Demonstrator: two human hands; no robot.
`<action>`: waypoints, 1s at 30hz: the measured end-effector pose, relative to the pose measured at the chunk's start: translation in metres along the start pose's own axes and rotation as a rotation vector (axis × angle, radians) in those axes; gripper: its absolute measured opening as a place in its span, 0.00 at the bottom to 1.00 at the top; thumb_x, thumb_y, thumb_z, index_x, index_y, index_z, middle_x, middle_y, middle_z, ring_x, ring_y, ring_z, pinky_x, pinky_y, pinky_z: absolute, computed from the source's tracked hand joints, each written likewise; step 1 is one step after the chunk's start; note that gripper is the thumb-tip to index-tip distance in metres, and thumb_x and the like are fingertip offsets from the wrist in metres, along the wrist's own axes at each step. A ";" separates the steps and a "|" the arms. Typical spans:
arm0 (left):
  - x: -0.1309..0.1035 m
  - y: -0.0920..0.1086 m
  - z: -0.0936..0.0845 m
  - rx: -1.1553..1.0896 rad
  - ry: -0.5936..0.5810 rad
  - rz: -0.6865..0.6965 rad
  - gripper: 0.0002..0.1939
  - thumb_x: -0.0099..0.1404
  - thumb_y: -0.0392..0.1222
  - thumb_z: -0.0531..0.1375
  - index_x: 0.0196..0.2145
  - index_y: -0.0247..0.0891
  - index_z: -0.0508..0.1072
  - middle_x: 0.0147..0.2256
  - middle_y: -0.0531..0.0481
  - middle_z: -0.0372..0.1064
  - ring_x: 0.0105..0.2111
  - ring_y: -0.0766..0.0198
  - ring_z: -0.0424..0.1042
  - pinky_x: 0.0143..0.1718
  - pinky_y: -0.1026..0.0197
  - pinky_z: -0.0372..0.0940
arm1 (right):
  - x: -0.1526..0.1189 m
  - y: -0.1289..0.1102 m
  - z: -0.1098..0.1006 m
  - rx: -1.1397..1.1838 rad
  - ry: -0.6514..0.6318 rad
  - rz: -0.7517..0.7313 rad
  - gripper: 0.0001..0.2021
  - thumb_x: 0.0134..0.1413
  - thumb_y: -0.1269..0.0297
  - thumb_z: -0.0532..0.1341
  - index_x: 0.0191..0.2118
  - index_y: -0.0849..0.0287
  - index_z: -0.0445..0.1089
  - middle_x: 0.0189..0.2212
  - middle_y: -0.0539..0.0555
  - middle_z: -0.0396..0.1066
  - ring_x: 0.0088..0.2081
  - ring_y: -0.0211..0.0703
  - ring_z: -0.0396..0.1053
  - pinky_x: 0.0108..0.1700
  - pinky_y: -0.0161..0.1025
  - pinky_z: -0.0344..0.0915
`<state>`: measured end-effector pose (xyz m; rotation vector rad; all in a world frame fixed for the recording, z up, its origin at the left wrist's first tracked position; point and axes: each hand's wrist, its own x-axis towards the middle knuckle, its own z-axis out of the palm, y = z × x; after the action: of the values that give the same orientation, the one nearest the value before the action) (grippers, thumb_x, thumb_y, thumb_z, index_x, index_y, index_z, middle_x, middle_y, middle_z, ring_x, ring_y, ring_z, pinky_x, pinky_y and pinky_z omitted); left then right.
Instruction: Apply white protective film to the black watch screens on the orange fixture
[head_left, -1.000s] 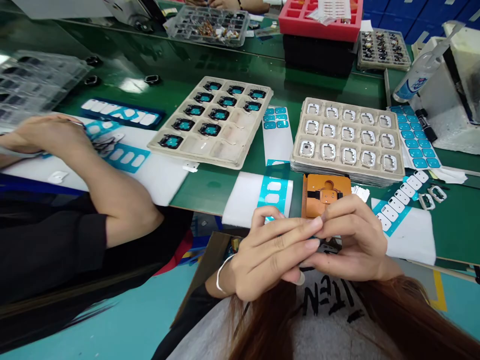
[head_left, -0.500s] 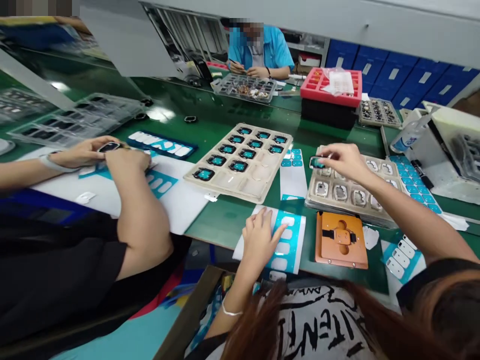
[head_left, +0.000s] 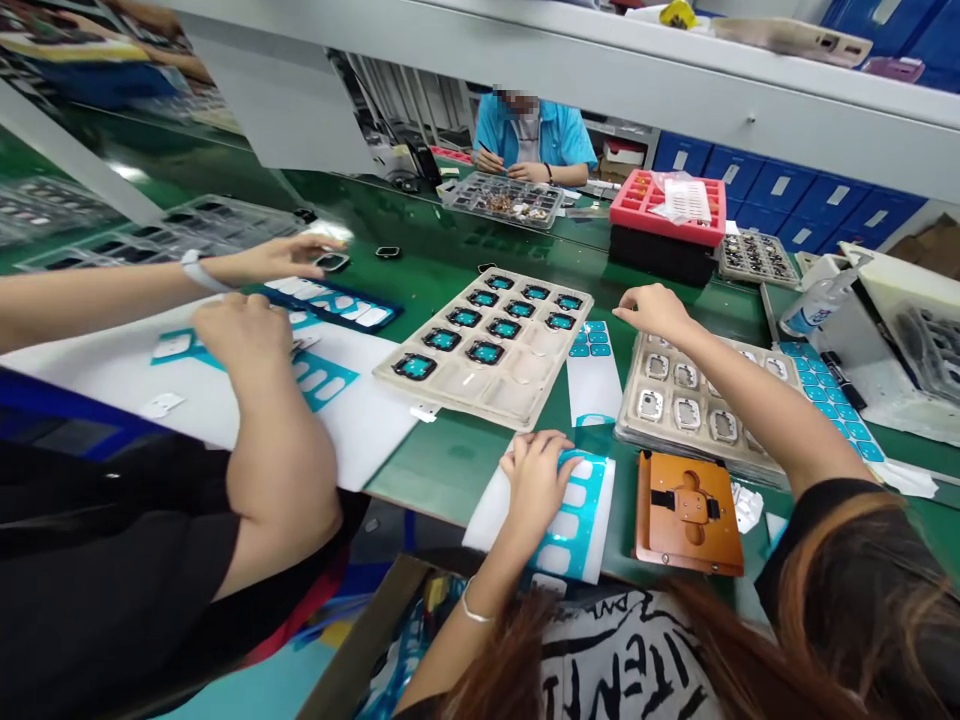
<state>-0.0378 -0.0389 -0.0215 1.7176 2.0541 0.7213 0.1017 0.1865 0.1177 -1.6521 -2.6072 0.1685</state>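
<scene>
My left hand rests on a white sheet with teal film and pale cutouts, its fingers bent together at the upper edge. My right hand is raised between two beige trays, fingertips pinched; whatever they hold is too small to see. The middle tray carries several black frames with teal centres. Below my right forearm, the other tray has several silver frames. A narrow white strip with teal labels lies between the trays. An orange fixture with a black strap sits right of my left hand.
At left, a person's hands work over a white sheet. Another person in blue sits across the table. A red bin, a clear bottle and a teal label sheet stand or lie beyond and right.
The view has tilted up. The teal-centred piece in my right hand is no longer visible. My left fingers have drawn together. The neighbour's one hand has moved away from the other, toward a dark frame.
</scene>
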 end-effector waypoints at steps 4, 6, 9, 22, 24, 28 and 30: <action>-0.009 0.003 -0.007 -0.310 0.071 0.133 0.06 0.65 0.42 0.61 0.36 0.39 0.77 0.39 0.46 0.79 0.43 0.53 0.74 0.48 0.50 0.65 | -0.080 -0.011 -0.007 0.082 -0.036 -0.269 0.16 0.62 0.56 0.63 0.52 0.56 0.75 0.53 0.55 0.75 0.55 0.49 0.72 0.58 0.43 0.65; -0.018 0.009 -0.015 -0.508 0.153 0.164 0.08 0.65 0.45 0.62 0.36 0.38 0.77 0.35 0.48 0.79 0.35 0.59 0.76 0.41 0.57 0.68 | -0.117 -0.019 0.001 0.210 -0.098 -0.476 0.31 0.52 0.51 0.70 0.59 0.57 0.69 0.59 0.58 0.70 0.58 0.51 0.69 0.59 0.46 0.65; -0.029 0.019 -0.029 -0.756 0.280 0.119 0.12 0.62 0.49 0.65 0.37 0.37 0.76 0.34 0.49 0.78 0.29 0.64 0.76 0.33 0.63 0.70 | -0.153 -0.031 0.017 0.439 -0.160 -0.657 0.38 0.46 0.52 0.74 0.61 0.59 0.66 0.59 0.63 0.70 0.58 0.54 0.69 0.56 0.49 0.68; -0.061 0.002 -0.052 -0.912 -0.144 0.152 0.19 0.55 0.49 0.71 0.42 0.36 0.81 0.42 0.40 0.79 0.41 0.55 0.77 0.48 0.53 0.72 | -0.134 -0.039 -0.001 1.243 0.033 -0.288 0.22 0.37 0.49 0.75 0.33 0.60 0.75 0.30 0.51 0.76 0.30 0.40 0.73 0.32 0.40 0.72; -0.064 0.009 -0.052 -0.900 -0.153 0.180 0.18 0.56 0.48 0.71 0.42 0.36 0.81 0.44 0.40 0.79 0.44 0.54 0.77 0.50 0.52 0.72 | -0.129 -0.040 0.008 1.283 0.031 -0.271 0.23 0.36 0.48 0.75 0.34 0.60 0.74 0.29 0.50 0.75 0.30 0.40 0.72 0.34 0.40 0.72; -0.067 0.016 -0.051 -0.968 -0.172 0.116 0.19 0.54 0.47 0.71 0.42 0.36 0.81 0.42 0.41 0.80 0.42 0.55 0.78 0.46 0.55 0.74 | -0.124 -0.037 0.016 1.267 0.068 -0.242 0.27 0.39 0.45 0.73 0.41 0.59 0.71 0.34 0.53 0.75 0.35 0.45 0.75 0.39 0.46 0.74; -0.069 0.017 -0.049 -1.025 -0.086 0.040 0.16 0.53 0.47 0.72 0.36 0.35 0.81 0.36 0.44 0.80 0.36 0.59 0.78 0.41 0.58 0.74 | -0.130 -0.035 0.014 1.108 0.222 -0.289 0.29 0.43 0.46 0.72 0.48 0.57 0.70 0.44 0.58 0.75 0.45 0.52 0.74 0.45 0.51 0.74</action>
<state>-0.0394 -0.1114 0.0245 1.1320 1.1916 1.3596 0.1243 0.0537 0.1103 -0.8193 -1.8890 1.0827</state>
